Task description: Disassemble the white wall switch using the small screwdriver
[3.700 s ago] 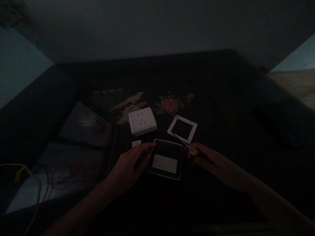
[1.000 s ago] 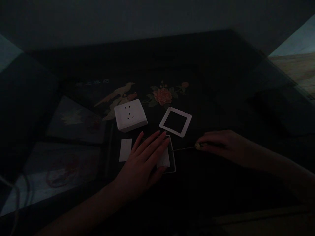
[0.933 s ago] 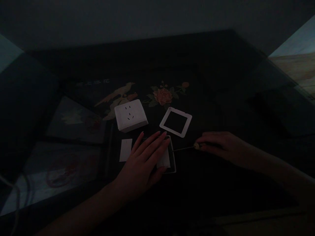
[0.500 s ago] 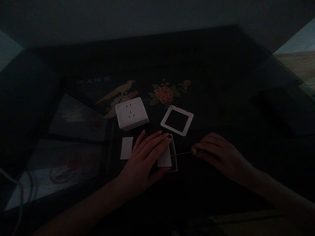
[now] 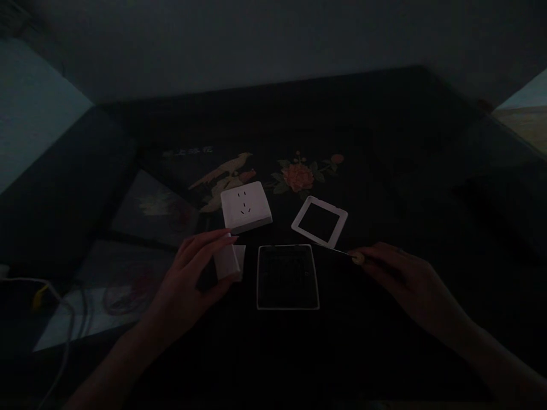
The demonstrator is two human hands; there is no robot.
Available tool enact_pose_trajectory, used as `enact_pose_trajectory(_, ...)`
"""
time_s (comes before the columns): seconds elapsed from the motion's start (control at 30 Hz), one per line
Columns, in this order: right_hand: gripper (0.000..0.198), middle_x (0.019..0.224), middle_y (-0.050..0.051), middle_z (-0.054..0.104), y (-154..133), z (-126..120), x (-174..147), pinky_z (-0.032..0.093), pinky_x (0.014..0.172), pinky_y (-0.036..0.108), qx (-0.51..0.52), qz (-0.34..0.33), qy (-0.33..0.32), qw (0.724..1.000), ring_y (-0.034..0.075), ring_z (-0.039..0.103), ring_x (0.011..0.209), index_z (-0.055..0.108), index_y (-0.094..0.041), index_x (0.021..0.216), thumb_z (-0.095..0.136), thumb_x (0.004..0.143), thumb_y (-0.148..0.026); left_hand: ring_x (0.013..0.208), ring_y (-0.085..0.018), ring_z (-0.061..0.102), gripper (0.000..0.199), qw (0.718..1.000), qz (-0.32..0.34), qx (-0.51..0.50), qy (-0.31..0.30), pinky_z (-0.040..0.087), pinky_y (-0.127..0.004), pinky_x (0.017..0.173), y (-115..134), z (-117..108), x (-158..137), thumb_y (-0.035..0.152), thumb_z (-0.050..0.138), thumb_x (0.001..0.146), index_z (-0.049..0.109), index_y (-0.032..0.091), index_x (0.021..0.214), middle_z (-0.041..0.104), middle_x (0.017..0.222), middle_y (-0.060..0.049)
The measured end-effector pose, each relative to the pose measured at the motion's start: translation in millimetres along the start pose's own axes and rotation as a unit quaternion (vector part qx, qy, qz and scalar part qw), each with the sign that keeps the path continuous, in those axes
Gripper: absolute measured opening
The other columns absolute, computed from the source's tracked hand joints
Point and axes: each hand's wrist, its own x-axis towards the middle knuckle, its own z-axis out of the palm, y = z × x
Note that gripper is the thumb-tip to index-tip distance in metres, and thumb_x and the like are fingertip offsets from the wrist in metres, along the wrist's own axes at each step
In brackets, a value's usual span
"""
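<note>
The scene is very dim. My left hand (image 5: 190, 279) pinches a small white rocker piece (image 5: 226, 263), held over another white piece (image 5: 240, 254) lying on the dark table. A dark switch base with a pale rim (image 5: 288, 277) lies bare just right of it. My right hand (image 5: 397, 279) grips a thin screwdriver (image 5: 342, 253) whose shaft points left toward the base's upper right corner. A white wall socket (image 5: 245, 206) and a white square frame (image 5: 319, 222) lie behind.
The dark table (image 5: 384, 188) carries a painted bird and flower pattern (image 5: 294, 175). A pale cable with a yellow end (image 5: 38, 293) runs along the left. Dark cushions or panels (image 5: 149, 210) lie at the left.
My left hand lifted off the switch base and moved left, taking the white rocker piece with it; the base is uncovered. My right hand with the screwdriver drew back slightly to the right.
</note>
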Motion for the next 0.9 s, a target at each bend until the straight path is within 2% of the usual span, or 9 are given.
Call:
enact_pose_trajectory(0.17, 0.026, 0.104, 0.008, 0.075, 2, 3, -1, 0.06, 0.078, 0.035, 0.0, 0.012, -0.002, 1.0, 0.022, 0.073, 0.091, 0.07, -0.022, 0.111, 0.052, 0.095, -0.032, 0.124, -0.03, 0.055, 0.046, 0.999, -0.042, 0.002, -0.028, 0.05, -0.051, 0.102, -37, 13, -22, 0.04, 0.058, 0.094, 0.05, 0.025, 0.136, 0.057, 0.136, -0.01)
enact_pose_trajectory(0.27, 0.03, 0.111, 0.009, 0.074, 2, 3, -2, 0.06, 0.081, 0.037, -0.009, 0.014, 0.005, 1.0, 0.023, 0.072, 0.097, 0.067, -0.022, 0.119, 0.053, 0.095, -0.032, 0.125, -0.03, 0.054, 0.045, 0.998, -0.032, -0.002, -0.049, 0.049, -0.053, 0.104, -46, 13, -28, 0.04, 0.059, 0.093, 0.051, 0.026, 0.135, 0.055, 0.139, -0.01)
enact_pose_trajectory(0.37, 0.03, 0.111, 0.01, 0.074, 2, 4, -3, 0.061, 0.08, 0.038, -0.015, 0.012, 0.007, 1.0, 0.024, 0.072, 0.097, 0.068, -0.021, 0.117, 0.053, 0.094, -0.032, 0.129, -0.03, 0.051, 0.043, 0.997, -0.003, -0.01, -0.073, 0.047, -0.054, 0.105, -50, 10, -28, 0.034, 0.06, 0.092, 0.053, 0.027, 0.134, 0.055, 0.141, -0.008)
enact_pose_trajectory(0.57, 0.028, 0.112, 0.01, 0.074, 2, 3, -2, 0.063, 0.078, 0.039, -0.017, -0.002, 0.005, 1.0, 0.025, 0.073, 0.097, 0.068, -0.022, 0.117, 0.054, 0.094, -0.031, 0.132, -0.03, 0.048, 0.054, 0.993, 0.032, -0.027, -0.114, 0.047, -0.056, 0.106, -42, 8, -20, 0.025, 0.06, 0.091, 0.045, 0.028, 0.143, 0.052, 0.146, -0.01)
enact_pose_trajectory(0.9, 0.034, 0.117, 0.012, 0.074, 7, 1, -3, 0.062, 0.086, 0.047, -0.03, 0.01, 0.022, 0.999, 0.028, 0.073, 0.1, 0.067, -0.022, 0.122, 0.057, 0.092, -0.034, 0.131, -0.031, 0.046, 0.058, 0.995, 0.042, 0.003, -0.09, 0.046, -0.055, 0.107, -8, 26, -6, 0.018, 0.061, 0.089, 0.045, 0.024, 0.144, 0.053, 0.145, -0.01)
